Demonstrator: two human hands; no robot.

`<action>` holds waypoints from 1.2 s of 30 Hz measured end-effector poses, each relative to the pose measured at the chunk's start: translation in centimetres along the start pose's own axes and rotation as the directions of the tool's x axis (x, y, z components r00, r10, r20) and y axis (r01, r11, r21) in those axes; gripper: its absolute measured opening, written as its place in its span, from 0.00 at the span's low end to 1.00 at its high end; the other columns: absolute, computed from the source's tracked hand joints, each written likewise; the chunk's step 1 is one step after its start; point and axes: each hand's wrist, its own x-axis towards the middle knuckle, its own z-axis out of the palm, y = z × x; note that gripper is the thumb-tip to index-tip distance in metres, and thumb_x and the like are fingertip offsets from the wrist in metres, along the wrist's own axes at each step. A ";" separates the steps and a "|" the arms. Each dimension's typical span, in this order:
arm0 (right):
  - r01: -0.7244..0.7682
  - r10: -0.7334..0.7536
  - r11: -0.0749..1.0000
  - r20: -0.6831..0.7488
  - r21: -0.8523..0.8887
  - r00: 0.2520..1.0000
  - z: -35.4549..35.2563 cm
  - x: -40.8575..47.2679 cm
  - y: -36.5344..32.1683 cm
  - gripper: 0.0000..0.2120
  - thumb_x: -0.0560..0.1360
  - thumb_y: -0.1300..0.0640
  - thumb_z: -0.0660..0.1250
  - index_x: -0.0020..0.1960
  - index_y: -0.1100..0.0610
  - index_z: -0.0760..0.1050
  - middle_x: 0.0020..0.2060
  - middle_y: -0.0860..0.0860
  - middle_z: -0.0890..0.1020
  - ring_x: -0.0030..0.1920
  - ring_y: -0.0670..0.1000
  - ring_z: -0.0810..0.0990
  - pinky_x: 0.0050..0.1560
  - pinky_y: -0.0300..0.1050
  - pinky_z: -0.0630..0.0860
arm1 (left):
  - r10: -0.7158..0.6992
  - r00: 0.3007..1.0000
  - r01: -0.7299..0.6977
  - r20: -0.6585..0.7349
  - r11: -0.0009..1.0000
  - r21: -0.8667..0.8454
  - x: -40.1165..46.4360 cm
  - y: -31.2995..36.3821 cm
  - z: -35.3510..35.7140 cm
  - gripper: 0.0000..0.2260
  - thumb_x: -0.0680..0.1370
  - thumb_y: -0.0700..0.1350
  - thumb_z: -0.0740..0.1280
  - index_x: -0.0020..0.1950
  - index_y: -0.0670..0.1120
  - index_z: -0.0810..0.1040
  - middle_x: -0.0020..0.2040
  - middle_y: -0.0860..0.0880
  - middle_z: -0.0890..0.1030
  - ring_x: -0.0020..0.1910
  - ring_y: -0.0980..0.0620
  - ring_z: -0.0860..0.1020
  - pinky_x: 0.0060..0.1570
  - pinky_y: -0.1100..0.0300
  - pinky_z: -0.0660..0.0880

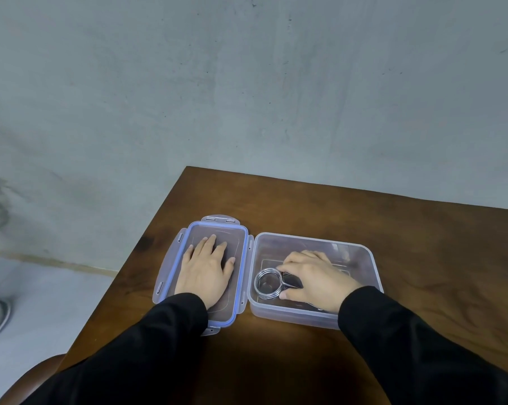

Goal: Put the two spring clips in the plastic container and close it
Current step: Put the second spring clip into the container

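A clear plastic container (360,249) stands open on the brown table, right of its lid. The lid (198,229), clear with a blue seal and side latches, lies upside down on the table. My left hand (207,270) rests flat on the lid, fingers spread. My right hand (314,279) is inside the container, fingers and thumb closed on the handles of a metal spring clip (267,283), whose coiled ring lies at the container's left side. Whether a second clip is under my right hand cannot be told.
The wooden table (422,229) ends at a corner just behind the lid, with its left edge running diagonally toward me. Beyond it is a grey floor or wall. A rounded brown chair edge (33,375) shows at the bottom left.
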 end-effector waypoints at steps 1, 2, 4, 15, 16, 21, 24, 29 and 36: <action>-0.003 0.003 1.000 0.004 0.002 1.000 0.0 0.0 0.0 0.23 0.78 0.41 0.66 0.71 0.47 0.72 0.65 0.46 0.75 0.66 0.51 0.68 0.70 0.50 0.59 | -0.001 1.000 0.001 0.000 1.000 -0.001 0.0 0.0 0.0 0.25 0.81 0.61 0.49 0.75 0.53 0.67 0.77 0.49 0.66 0.76 0.48 0.62 0.76 0.46 0.52; -0.007 0.007 1.000 0.008 0.003 1.000 0.0 0.1 -0.1 0.24 0.78 0.41 0.66 0.71 0.47 0.72 0.65 0.46 0.75 0.66 0.51 0.68 0.70 0.50 0.59 | -0.002 1.000 0.002 0.001 1.000 -0.001 0.0 -0.1 0.0 0.25 0.81 0.61 0.50 0.74 0.53 0.67 0.77 0.49 0.66 0.76 0.48 0.62 0.76 0.46 0.52; -0.018 0.018 1.000 0.016 0.004 1.000 -0.1 0.1 -0.1 0.24 0.78 0.40 0.66 0.71 0.47 0.73 0.65 0.46 0.75 0.65 0.51 0.68 0.70 0.50 0.59 | -0.003 1.000 0.003 0.000 1.000 -0.002 -0.1 -0.1 0.1 0.25 0.81 0.61 0.50 0.74 0.53 0.67 0.77 0.49 0.67 0.76 0.47 0.62 0.76 0.46 0.53; -0.068 0.068 0.998 0.042 0.004 0.997 -0.4 -0.2 -0.6 0.25 0.77 0.38 0.66 0.71 0.47 0.72 0.66 0.46 0.75 0.66 0.51 0.68 0.69 0.51 0.60 | 0.007 1.000 -0.007 -0.002 1.000 -0.001 -0.1 0.0 0.0 0.25 0.81 0.61 0.49 0.75 0.52 0.67 0.77 0.49 0.66 0.76 0.47 0.62 0.76 0.46 0.52; -0.072 0.072 0.997 0.046 0.000 0.996 -0.4 -0.2 -0.6 0.25 0.77 0.38 0.66 0.71 0.47 0.72 0.66 0.46 0.75 0.66 0.51 0.68 0.70 0.51 0.60 | 0.007 1.000 -0.007 0.000 1.000 0.000 -0.1 0.0 0.0 0.25 0.81 0.61 0.49 0.75 0.53 0.67 0.77 0.49 0.66 0.76 0.48 0.62 0.76 0.47 0.52; -0.081 0.081 0.997 0.055 -0.014 0.995 -0.4 -0.2 -0.8 0.27 0.77 0.38 0.66 0.73 0.47 0.70 0.68 0.46 0.74 0.68 0.51 0.68 0.71 0.52 0.59 | 0.002 1.000 -0.002 0.011 1.000 -0.006 -0.1 0.0 -0.2 0.25 0.81 0.61 0.49 0.75 0.53 0.66 0.77 0.49 0.66 0.76 0.48 0.62 0.76 0.47 0.52; -0.092 0.091 0.996 0.065 0.009 0.994 -0.7 -0.4 -1.0 0.31 0.76 0.37 0.66 0.75 0.47 0.67 0.72 0.46 0.71 0.71 0.51 0.65 0.73 0.52 0.58 | 0.002 1.000 -0.001 0.017 1.000 -0.004 -0.1 0.0 -0.2 0.25 0.81 0.61 0.49 0.75 0.53 0.66 0.77 0.49 0.65 0.76 0.48 0.61 0.76 0.47 0.52; -0.118 0.114 0.990 0.049 0.072 0.992 -1.3 -0.9 -0.8 0.33 0.75 0.35 0.66 0.76 0.45 0.65 0.75 0.45 0.68 0.74 0.52 0.63 0.73 0.52 0.62 | -0.004 1.000 0.005 0.026 1.000 -0.029 0.0 -0.1 -0.2 0.25 0.81 0.61 0.50 0.75 0.52 0.66 0.77 0.49 0.66 0.76 0.48 0.62 0.76 0.47 0.52; -0.131 0.156 0.972 -0.121 0.193 0.980 -1.6 -1.9 -0.7 0.25 0.79 0.37 0.61 0.74 0.42 0.68 0.74 0.43 0.70 0.73 0.47 0.67 0.71 0.47 0.68 | -0.015 1.000 0.017 0.012 0.983 -0.185 -0.1 -0.3 -1.1 0.21 0.82 0.58 0.55 0.72 0.52 0.69 0.76 0.50 0.68 0.75 0.48 0.64 0.76 0.48 0.54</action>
